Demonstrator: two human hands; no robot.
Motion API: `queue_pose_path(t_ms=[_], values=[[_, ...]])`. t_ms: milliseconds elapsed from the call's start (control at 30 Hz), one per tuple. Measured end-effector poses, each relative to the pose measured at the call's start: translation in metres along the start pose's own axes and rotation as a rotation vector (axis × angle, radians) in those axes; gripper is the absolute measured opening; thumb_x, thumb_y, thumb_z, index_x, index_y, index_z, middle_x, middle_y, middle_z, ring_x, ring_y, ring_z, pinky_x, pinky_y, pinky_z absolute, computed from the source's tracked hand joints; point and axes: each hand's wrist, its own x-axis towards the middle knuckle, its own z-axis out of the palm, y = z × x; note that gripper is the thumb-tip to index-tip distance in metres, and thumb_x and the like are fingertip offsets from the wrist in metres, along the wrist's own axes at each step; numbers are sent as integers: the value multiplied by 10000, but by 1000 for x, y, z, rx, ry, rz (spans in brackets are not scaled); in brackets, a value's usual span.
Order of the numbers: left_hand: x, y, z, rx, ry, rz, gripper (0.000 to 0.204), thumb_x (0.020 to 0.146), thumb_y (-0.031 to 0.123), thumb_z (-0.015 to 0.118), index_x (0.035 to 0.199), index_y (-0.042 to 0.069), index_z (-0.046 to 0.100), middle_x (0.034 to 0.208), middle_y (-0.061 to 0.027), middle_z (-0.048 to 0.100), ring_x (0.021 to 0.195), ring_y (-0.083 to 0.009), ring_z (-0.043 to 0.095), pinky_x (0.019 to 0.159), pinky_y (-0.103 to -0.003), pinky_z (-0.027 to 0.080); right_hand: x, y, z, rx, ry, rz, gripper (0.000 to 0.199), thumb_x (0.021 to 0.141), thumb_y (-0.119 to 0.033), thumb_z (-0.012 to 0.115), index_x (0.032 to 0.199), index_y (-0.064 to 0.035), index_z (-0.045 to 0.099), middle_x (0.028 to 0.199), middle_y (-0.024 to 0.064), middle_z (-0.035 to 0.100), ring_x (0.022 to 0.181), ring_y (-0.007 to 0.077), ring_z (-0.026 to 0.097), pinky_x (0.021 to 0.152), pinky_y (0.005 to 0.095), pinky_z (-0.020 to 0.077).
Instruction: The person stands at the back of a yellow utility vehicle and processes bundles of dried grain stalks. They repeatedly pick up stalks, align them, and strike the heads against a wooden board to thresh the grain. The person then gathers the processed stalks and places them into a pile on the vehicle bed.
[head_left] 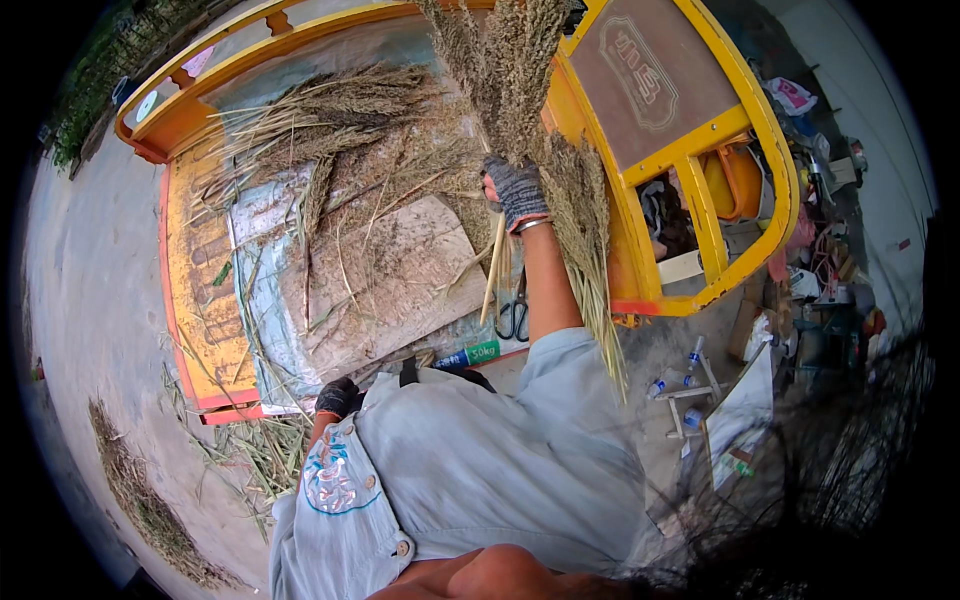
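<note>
My right hand, in a dark grey knit glove, is closed round a bundle of broomcorn stalks. The bushy seed heads rise above the fist, and the cut pale stalk ends come out below it. Close by my left hip, my left hand, also gloved, hangs low near the front edge of the cart bed; its fingers are too hidden to read. Another broomcorn bundle leans just right of my right forearm. Black-handled scissors lie left of that forearm. A worn board rests on the bed, strewn with seeds and stems.
More broomcorn lies across the back of the yellow cart bed. A yellow metal frame with a brown panel stands on the right. Bottles and clutter sit beyond it. Dry stalks lie on the ground at left.
</note>
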Motion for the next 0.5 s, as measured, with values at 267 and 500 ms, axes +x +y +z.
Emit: queue_pose_path(t_ms=[267,500], values=[[-61,-54,33,-103,-121,-334,268,755,313,580,826,56,596,743,-169,604,698,-327,579,625,-419,452,-62,88,-134,-548,741,154,213,864,-290,443,870,-81,482,745,69,501,649,181,464,583,296,371],[-36,-11,20,-253,116,-208,252,743,292,594,800,47,603,736,-162,606,689,-324,580,627,-415,452,-72,212,-204,-843,737,48,536,815,-381,501,1220,-41,416,1233,184,440,1135,317,413,967,352,309]])
